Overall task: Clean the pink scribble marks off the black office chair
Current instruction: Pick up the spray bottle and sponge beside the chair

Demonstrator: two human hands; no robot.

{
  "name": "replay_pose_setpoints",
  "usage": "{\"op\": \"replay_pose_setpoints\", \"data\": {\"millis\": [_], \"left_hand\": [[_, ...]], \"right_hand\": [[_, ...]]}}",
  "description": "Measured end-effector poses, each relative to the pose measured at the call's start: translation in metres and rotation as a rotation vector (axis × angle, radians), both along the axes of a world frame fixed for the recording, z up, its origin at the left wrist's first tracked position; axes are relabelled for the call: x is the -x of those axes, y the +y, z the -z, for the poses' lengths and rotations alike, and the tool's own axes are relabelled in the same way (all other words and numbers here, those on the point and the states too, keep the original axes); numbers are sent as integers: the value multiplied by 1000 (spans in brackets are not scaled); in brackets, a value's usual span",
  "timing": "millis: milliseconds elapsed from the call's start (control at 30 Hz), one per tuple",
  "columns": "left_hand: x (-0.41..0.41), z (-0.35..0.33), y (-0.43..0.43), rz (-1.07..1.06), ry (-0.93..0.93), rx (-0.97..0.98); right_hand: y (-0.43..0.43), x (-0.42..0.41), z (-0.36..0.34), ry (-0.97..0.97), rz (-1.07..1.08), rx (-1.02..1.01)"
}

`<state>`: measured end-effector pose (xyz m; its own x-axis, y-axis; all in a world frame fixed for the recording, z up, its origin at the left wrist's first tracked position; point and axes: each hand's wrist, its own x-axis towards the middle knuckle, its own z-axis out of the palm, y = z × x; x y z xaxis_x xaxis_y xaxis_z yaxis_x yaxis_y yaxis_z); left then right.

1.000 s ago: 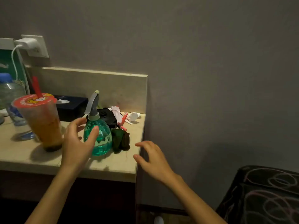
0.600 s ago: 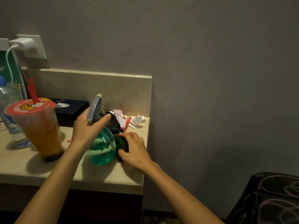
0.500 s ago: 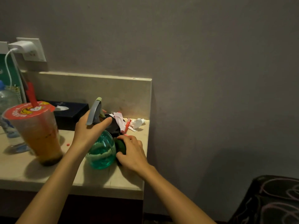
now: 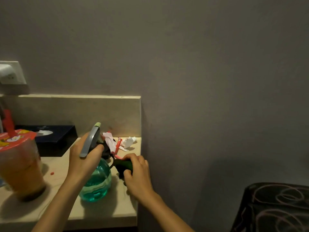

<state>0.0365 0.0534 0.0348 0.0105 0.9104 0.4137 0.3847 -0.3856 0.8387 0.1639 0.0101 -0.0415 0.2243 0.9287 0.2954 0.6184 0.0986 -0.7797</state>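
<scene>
Since 1 second ago both hands have closed in. The left hand (image 4: 83,159), then reaching at the belly of the teal spray bottle (image 4: 97,185), now has its fingers curled round the neck, just under the grey trigger. The right hand (image 4: 138,175), then spread beyond the counter's edge, now has its fingers curled round the dark green cloth (image 4: 123,165), just right of the bottle. Whether the bottle's base touches the beige counter (image 4: 103,210) cannot be told.

At the lower right of the head view is the black office chair (image 4: 260,215), well apart from both hands, with pink scribble marks (image 4: 288,196) looping over it. At left stands 1 orange drink cup (image 4: 20,169) with a dark tissue box (image 4: 55,142) behind it, and paper scraps (image 4: 127,142) lie by the backsplash.
</scene>
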Motion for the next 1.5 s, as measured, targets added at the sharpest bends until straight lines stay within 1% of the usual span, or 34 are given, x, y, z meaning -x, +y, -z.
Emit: {"op": "replay_pose_setpoints", "data": {"millis": [233,400,500,567,700,833,933,1033,1200,1500], "left_hand": [[-44,-7,-36,138,-113,-56],[-89,-4,-62,258,-135,-32],[-117,-3,-85,325,-143,-20],[-133,0,-102,408,-167,-16],[-166,6,-132,509,-104,-24],[-195,12,-173,639,-72,29],[-209,18,-210,725,-88,77],[-218,26,-247,809,-96,123],[-214,49,-297,932,-24,165],[-172,108,-345,998,80,176]], "right_hand": [[-49,-59,0,-12,183,-65],[-102,-102,3,11,376,-88],[-133,-125,0,-12,468,-87],[-154,-138,-2,-43,511,-78],[-197,-161,-4,-99,604,-55],[-248,-175,-4,-61,715,-25],[-293,-179,-1,-48,785,-13],[-340,-183,4,-37,839,-4],[-403,-182,15,9,919,-12],[-476,-159,43,-2,987,-13]]}}
